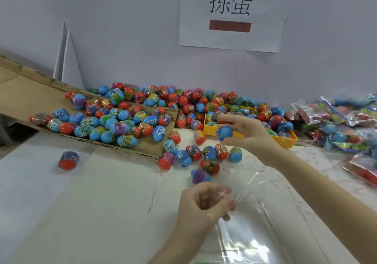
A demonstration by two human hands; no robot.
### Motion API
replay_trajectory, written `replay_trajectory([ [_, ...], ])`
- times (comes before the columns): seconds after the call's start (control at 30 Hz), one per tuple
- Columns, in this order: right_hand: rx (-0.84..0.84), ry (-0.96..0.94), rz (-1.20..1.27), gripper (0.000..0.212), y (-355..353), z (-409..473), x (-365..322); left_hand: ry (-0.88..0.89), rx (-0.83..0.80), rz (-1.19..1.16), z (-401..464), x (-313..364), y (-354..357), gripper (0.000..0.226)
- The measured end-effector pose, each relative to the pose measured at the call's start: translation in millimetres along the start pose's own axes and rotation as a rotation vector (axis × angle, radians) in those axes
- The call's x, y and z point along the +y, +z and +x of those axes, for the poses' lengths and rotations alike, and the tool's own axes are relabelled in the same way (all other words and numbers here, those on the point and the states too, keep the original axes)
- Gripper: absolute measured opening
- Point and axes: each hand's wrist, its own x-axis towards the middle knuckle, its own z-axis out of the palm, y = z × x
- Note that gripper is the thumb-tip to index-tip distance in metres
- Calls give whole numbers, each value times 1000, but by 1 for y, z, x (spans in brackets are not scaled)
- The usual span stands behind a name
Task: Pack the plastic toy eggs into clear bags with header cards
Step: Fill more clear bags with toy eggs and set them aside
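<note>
— Blue plastic egg [224, 132], shrink-wrapped, pinched in the right hand [247, 130] just in front of the yellow tray [287, 141]. Looks light, hard and probably slick; I'd take it round the middle, as here.

— And the left hand [204, 204]?

— Fingers curled, pinching the edge of a clear bag [263, 208] that lies on the counter [81, 202] nearer the person than the tray. The film looks thin, limp and clingy; best held at the mouth.

— The other eggs?

— Red-and-blue, banded with printed labels, heaped left of the tray over flattened cardboard [24, 92]. Packed bags [334, 121] lie right of the tray.
</note>
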Motion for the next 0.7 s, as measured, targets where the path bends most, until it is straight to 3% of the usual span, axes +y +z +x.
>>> replay_trajectory([
  [0.1, 89, 27, 394, 26, -3, -28, -15, -1, 41, 4, -1, 0, -1, 25],
  [0.2, 185, 14, 543, 28, -8, -52, -25, -15, 74, -21, -2, 0, 0, 22],
  [0.33, 284, -125, 284, 20, -9, -81, -39, 13, 95, -37, -4, 1, 2, 19],
  [0.47, 205, -309, -252, 29, -3, -95, -46, 89, 106, 100, -8, 0, 3, 24],
  [0.57, 176, -274, -486, 36, 1, -94, -40, 117, 108, 148, -10, -1, 4, 24],
  [0.7, 122, -236, -574, 29, 1, -94, -35, 103, 88, 116, -9, -1, 4, 23],
])
